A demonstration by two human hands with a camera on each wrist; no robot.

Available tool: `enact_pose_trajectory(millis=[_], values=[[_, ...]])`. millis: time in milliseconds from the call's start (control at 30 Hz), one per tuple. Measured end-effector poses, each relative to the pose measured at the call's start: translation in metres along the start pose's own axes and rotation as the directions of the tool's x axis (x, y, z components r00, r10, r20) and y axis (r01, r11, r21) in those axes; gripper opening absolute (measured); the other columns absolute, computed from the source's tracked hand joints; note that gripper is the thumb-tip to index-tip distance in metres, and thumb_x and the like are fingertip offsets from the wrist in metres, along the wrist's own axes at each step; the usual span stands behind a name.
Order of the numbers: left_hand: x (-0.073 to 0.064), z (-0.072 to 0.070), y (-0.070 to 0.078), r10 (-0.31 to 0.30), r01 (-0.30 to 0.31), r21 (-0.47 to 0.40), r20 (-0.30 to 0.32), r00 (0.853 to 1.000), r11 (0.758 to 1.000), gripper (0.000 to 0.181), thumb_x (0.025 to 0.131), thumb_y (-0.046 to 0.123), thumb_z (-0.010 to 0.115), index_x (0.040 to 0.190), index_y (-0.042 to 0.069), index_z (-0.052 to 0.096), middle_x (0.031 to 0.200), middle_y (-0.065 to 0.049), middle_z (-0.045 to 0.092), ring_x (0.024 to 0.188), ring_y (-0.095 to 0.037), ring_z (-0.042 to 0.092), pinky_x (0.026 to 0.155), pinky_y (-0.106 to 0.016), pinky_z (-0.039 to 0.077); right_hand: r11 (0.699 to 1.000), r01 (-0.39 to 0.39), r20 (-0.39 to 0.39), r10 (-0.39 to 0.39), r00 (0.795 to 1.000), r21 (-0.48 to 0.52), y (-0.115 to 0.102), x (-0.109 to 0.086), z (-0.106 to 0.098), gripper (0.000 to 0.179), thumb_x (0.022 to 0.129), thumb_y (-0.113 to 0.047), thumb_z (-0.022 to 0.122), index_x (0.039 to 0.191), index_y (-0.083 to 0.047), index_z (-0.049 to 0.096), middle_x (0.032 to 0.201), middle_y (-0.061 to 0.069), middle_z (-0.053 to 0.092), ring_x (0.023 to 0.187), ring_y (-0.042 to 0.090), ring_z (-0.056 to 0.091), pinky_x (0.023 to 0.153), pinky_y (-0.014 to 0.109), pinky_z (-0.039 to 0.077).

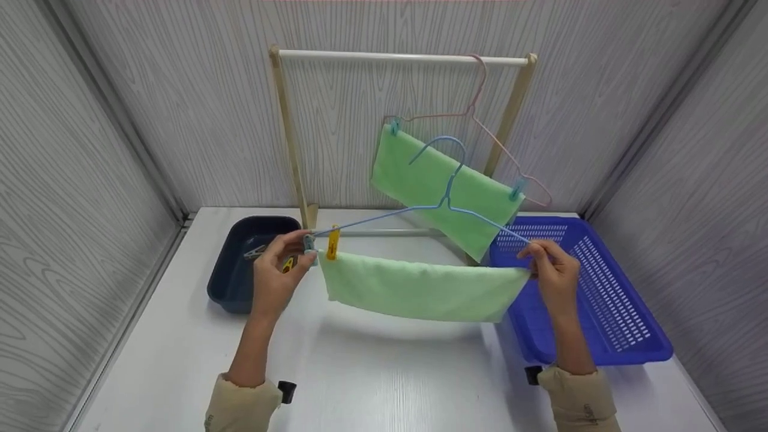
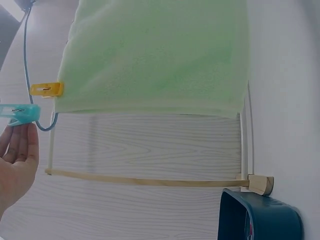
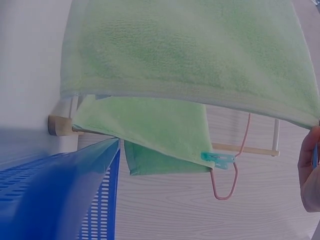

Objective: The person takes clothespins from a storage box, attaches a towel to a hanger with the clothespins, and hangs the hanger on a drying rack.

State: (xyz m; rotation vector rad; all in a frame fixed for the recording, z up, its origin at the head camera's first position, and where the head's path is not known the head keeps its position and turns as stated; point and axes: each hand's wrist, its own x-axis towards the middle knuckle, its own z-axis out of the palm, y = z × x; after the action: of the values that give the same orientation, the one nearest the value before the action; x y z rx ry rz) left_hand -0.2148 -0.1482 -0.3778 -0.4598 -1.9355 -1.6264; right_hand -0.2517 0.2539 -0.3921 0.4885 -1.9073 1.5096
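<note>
A blue hanger [image 1: 448, 195] is held up in front of me with a light green towel [image 1: 420, 291] hanging under it. My left hand [image 1: 277, 270] pinches a teal clothespin [image 2: 20, 113] at the hanger's left end. Just inward of it, a yellow clothespin [image 1: 333, 242] clips the towel's upper left corner to the hanger. My right hand [image 1: 555, 270] pinches the hanger's right end together with the towel's upper right corner. In the right wrist view only part of that hand shows, at the right edge.
Behind, a wooden rack with a white rod [image 1: 378, 56] carries a pink hanger [image 1: 474, 111], on which another green towel [image 1: 384, 162] is clipped by teal clothespins. A dark blue bin [image 1: 225, 285] holding clothespins stands at left. A blue perforated basket [image 1: 651, 336] is at right.
</note>
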Motion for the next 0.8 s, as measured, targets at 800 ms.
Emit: enact_pose_trajectory(millis=[800], values=[[0.001, 0.026, 0.001, 0.157, -0.148, -0.127, 0.064, 0.985, 0.981, 0.033, 0.076, -0.020, 0.061, 0.108, -0.019, 0.054, 0.098, -0.028, 0.056, 0.088, -0.022, 0.057, 0.079, -0.028, 0.047, 0.998, 0.055, 0.001, -0.055, 0.998, 0.015, 0.001, 0.000, 0.003, 0.016, 0.091, 0.009, 0.050, 0.079, 0.014, 0.059, 0.069, 0.016, 0.060, 0.047, 0.023, 0.038, 0.038, 0.019, 0.040]])
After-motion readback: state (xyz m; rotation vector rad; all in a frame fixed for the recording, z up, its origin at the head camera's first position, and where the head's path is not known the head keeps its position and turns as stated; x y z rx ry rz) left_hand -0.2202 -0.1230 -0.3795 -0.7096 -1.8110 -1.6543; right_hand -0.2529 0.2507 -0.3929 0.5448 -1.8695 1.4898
